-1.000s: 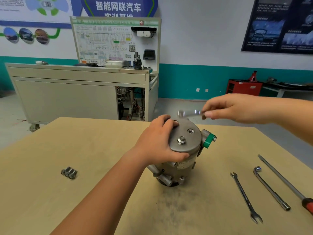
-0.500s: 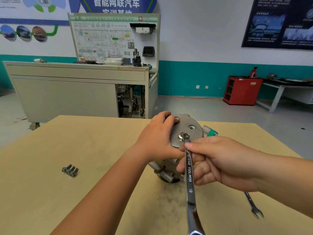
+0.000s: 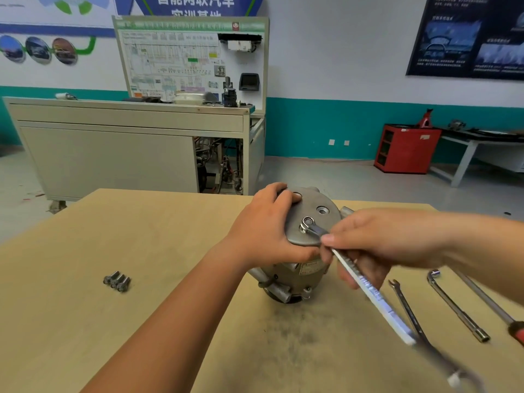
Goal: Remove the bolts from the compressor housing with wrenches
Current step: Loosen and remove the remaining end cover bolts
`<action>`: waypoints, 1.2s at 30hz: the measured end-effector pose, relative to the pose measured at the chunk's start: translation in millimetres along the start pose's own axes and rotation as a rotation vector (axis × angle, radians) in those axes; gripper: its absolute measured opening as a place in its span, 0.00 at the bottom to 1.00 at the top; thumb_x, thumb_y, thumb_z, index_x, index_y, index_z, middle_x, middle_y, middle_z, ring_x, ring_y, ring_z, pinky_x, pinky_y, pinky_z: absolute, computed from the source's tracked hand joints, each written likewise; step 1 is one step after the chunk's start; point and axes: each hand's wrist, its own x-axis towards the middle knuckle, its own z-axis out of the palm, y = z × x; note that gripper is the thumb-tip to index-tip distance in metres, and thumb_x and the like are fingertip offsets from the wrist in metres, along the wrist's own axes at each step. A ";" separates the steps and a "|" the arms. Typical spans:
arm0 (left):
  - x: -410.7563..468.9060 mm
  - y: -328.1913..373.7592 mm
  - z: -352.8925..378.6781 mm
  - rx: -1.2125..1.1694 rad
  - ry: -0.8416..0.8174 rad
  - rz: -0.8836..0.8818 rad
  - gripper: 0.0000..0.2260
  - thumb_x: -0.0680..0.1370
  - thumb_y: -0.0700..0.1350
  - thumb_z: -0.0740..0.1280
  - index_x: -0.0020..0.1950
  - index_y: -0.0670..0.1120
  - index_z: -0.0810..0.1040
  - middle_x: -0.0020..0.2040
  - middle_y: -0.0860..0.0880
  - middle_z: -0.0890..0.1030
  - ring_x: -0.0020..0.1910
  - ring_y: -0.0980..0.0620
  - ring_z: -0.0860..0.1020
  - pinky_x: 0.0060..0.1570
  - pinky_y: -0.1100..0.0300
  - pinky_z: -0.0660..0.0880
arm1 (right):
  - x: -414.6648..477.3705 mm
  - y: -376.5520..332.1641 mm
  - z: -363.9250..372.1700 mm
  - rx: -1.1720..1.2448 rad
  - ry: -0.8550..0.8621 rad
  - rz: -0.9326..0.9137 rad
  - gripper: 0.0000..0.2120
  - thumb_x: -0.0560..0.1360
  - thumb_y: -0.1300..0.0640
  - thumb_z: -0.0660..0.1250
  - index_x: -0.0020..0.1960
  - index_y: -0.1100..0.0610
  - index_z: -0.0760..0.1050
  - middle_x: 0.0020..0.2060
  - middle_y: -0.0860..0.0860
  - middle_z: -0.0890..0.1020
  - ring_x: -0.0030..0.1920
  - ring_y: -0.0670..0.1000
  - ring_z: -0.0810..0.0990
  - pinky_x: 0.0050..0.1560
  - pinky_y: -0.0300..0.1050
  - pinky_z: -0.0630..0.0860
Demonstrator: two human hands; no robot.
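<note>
Left forearm [image 3: 175, 316]: bare, enters from the lower left and rises diagonally toward the centre, wrist straight.
Left hand [image 3: 269, 231]: palm down on the compressor [image 3: 297, 276]; fingers [image 3: 279, 191] curled over the far rim of its top plate, thumb laid along the near edge, gripping.
Right forearm [image 3: 487, 251]: bare, enters from the right edge, roughly level, blurred.
Right hand [image 3: 388, 242]: knuckles up, just right of the left hand and apart from it; thumb and forefinger pinch the shank of a wrench [image 3: 371, 290], the other fingers curled beneath it.
</note>
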 end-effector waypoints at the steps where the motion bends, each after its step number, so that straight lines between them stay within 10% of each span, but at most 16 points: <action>1: -0.1 -0.5 0.4 0.004 -0.002 -0.002 0.41 0.63 0.66 0.71 0.70 0.47 0.66 0.71 0.49 0.63 0.69 0.51 0.62 0.59 0.65 0.59 | -2.3 -4.4 -12.5 -0.150 -0.016 0.045 0.15 0.76 0.45 0.58 0.44 0.56 0.75 0.27 0.50 0.80 0.23 0.46 0.75 0.29 0.36 0.74; 11: 1.3 -2.9 1.2 0.019 -0.007 0.000 0.39 0.65 0.62 0.75 0.70 0.48 0.66 0.71 0.49 0.63 0.69 0.50 0.62 0.60 0.62 0.61 | 9.5 -2.1 -63.1 -0.710 0.419 -0.143 0.08 0.66 0.36 0.60 0.41 0.34 0.76 0.39 0.36 0.80 0.42 0.38 0.77 0.39 0.33 0.68; 18: 1.7 -4.3 2.3 0.007 0.002 0.007 0.40 0.64 0.63 0.75 0.70 0.48 0.66 0.71 0.48 0.63 0.68 0.50 0.62 0.57 0.64 0.59 | -4.8 4.6 -51.0 -0.140 0.388 -0.245 0.10 0.76 0.51 0.60 0.45 0.53 0.79 0.38 0.50 0.85 0.40 0.49 0.85 0.36 0.38 0.80; 23: 1.1 -2.6 3.8 0.000 0.027 -0.001 0.40 0.64 0.63 0.75 0.69 0.47 0.68 0.70 0.48 0.64 0.68 0.51 0.63 0.58 0.66 0.59 | -8.2 8.1 2.5 0.405 0.139 -0.193 0.14 0.65 0.53 0.65 0.47 0.60 0.74 0.41 0.60 0.85 0.32 0.51 0.84 0.27 0.37 0.78; 28: -0.1 2.6 0.1 0.000 0.007 -0.009 0.45 0.57 0.70 0.59 0.69 0.47 0.68 0.71 0.48 0.64 0.69 0.51 0.63 0.59 0.64 0.61 | -5.5 8.2 31.3 0.523 0.051 -0.200 0.14 0.67 0.52 0.65 0.46 0.61 0.73 0.34 0.57 0.84 0.23 0.46 0.79 0.22 0.35 0.74; 36: 0.5 1.1 1.0 0.000 0.006 -0.013 0.40 0.63 0.65 0.72 0.69 0.46 0.68 0.71 0.47 0.64 0.70 0.49 0.63 0.62 0.61 0.61 | 2.3 6.6 34.1 0.592 0.156 -0.168 0.09 0.78 0.57 0.60 0.45 0.62 0.73 0.31 0.57 0.83 0.23 0.49 0.79 0.20 0.35 0.73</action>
